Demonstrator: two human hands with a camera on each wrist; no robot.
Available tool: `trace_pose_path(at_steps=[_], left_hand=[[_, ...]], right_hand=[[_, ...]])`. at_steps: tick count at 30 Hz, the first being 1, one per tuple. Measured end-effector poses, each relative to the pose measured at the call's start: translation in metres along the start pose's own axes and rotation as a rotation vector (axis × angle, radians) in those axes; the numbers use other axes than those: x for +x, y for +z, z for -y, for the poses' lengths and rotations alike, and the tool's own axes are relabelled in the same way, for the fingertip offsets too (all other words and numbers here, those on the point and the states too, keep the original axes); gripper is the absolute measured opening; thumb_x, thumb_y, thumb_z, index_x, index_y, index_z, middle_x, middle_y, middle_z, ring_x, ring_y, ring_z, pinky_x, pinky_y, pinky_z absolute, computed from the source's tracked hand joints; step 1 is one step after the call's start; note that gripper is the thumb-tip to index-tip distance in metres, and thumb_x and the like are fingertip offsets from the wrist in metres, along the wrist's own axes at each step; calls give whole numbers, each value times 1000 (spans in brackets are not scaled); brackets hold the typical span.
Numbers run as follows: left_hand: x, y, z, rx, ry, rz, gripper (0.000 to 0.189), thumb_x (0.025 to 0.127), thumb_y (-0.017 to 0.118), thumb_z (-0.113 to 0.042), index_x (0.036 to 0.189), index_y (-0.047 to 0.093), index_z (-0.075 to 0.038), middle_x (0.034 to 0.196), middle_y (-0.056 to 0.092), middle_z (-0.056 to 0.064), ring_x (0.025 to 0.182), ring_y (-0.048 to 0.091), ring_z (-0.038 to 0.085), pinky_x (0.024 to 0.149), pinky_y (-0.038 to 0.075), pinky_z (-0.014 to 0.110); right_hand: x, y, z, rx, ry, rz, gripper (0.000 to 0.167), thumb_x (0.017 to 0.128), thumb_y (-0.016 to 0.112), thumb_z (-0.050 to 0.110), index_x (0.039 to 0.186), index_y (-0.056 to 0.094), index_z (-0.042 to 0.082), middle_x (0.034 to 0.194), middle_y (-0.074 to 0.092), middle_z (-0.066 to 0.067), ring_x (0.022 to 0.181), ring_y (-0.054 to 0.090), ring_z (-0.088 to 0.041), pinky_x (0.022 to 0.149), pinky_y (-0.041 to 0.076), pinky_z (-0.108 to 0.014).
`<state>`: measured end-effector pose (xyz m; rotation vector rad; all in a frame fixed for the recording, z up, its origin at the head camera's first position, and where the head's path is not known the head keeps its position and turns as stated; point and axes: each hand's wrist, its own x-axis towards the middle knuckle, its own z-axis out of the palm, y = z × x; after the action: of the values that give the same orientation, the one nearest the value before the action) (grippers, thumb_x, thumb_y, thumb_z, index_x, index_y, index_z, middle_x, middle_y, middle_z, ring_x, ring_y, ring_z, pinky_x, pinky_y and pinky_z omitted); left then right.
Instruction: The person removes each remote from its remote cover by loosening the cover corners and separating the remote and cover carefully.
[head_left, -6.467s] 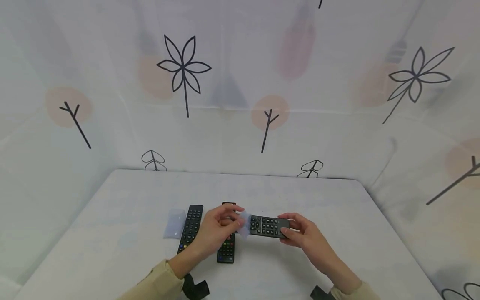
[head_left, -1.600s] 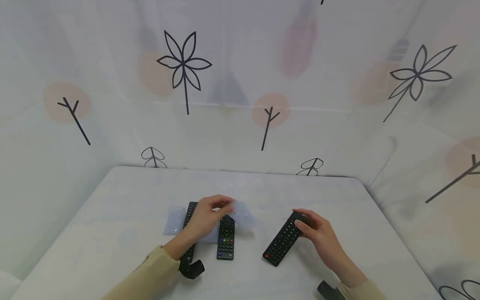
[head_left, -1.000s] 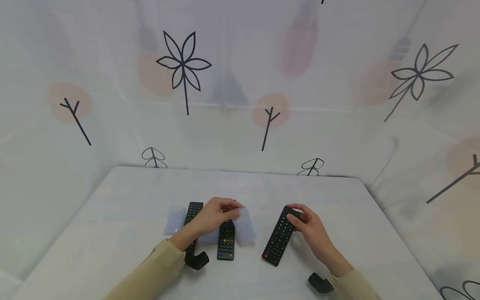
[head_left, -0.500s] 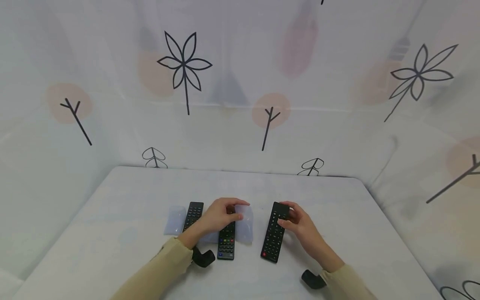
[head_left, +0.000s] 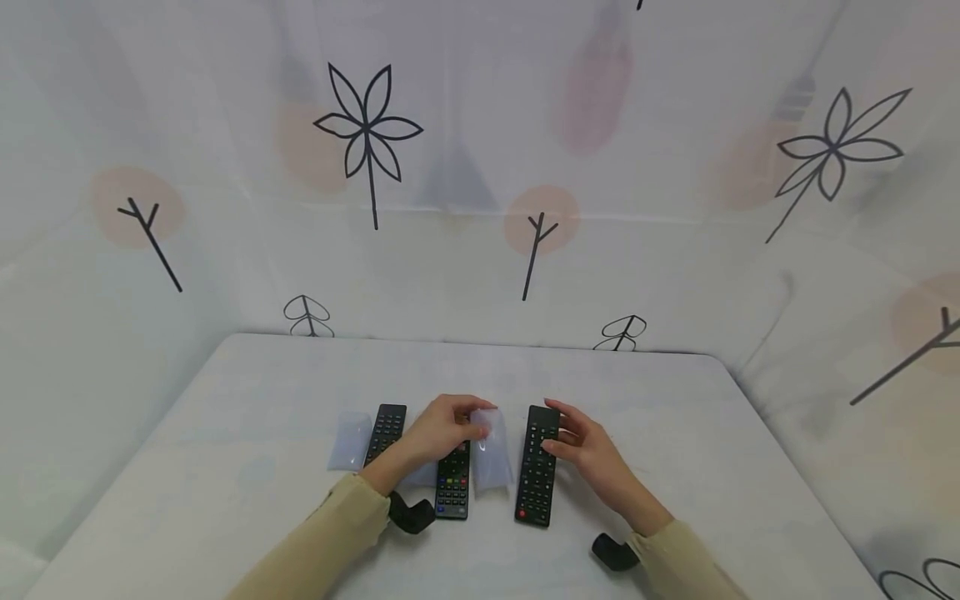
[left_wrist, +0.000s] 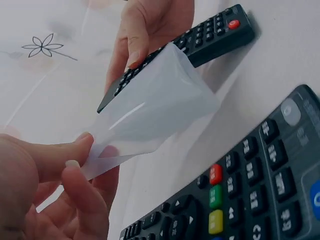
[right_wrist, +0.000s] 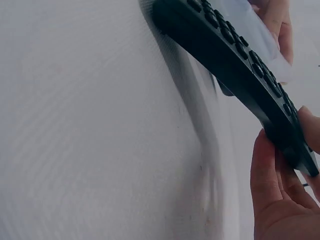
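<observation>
My left hand [head_left: 442, 429] pinches the top of a translucent plastic sleeve [head_left: 492, 467] between thumb and fingers, and the sleeve hangs down towards me. In the left wrist view the sleeve [left_wrist: 155, 107] looks flat and overlaps part of the remote behind it. My right hand [head_left: 596, 462] grips a black remote control [head_left: 537, 475] by its far end, thumb on the button face. Its red button points towards me. The right wrist view shows that remote [right_wrist: 235, 70] tilted, its near end low by the table. Sleeve and remote are side by side, a narrow gap between them in the head view.
A second remote [head_left: 452, 492] with coloured buttons lies under my left hand, and a third remote [head_left: 386, 427] lies left of it, partly covered by my forearm. One flat sleeve [head_left: 350, 442] lies at the far left; another [head_left: 422, 476] shows between those remotes on the white table [head_left: 675, 417].
Earlier the sleeve was at the end of the sideways remote; the two have since come apart. The remote has turned lengthwise and moved left towards the sleeve, which now hangs straighter.
</observation>
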<state>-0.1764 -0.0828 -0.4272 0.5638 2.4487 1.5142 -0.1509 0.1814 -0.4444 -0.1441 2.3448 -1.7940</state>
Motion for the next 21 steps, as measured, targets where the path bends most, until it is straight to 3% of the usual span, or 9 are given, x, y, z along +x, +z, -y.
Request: trace_pose_path(at_steps=[8,14,21], left_hand=[[1,5,2,170,28,-37,37,87,77,-17,123,67,-15,96,62,-2,85,54,15,75,47,33],[4,8,5,283,13,-70,37,86,79,-19,120,66,-17,110,66,-1,100,59,17,89,49,39],[8,11,4,405,15,-58,37,88,77,-19,123,67,-18,116,66,-1,103,59,17,91,48,40]], right_hand=[[6,5,-3,-16,42,-20,70,90,70,5,152,38,14,142,49,-21,128,51,-40,105,40,-54],[11,8,-5,-8,54,-16,67,90,70,5,150,41,10,140,51,-19,119,58,-33,100,46,-49],[15,9,-6,-25,58,-5,68,88,68,3,150,41,8,138,50,-16,115,60,-29,98,46,-47]])
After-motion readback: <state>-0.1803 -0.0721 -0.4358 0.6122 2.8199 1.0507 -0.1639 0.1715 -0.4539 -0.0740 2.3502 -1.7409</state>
